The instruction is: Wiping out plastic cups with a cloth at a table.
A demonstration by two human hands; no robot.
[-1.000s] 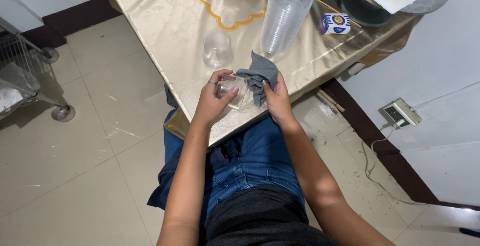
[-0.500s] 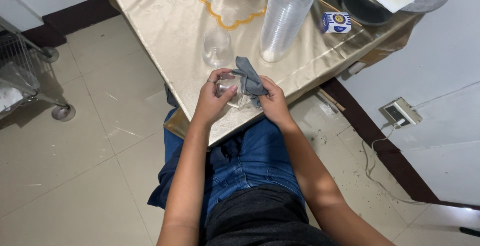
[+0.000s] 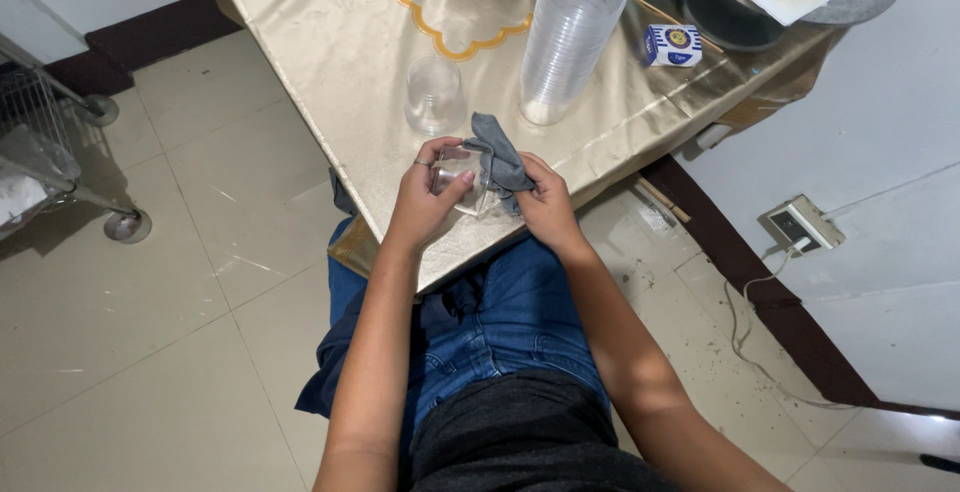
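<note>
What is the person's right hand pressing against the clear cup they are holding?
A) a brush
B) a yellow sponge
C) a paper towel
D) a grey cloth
D: the right hand pushes a grey cloth against the clear plastic cup held by the left hand.

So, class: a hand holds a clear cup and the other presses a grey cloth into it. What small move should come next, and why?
Probably turn the cup a little in the left hand so the cloth meets a fresh part of the wall. The right hand has the cloth tucked in at one side only, and the cup lies tilted between both hands.
</note>
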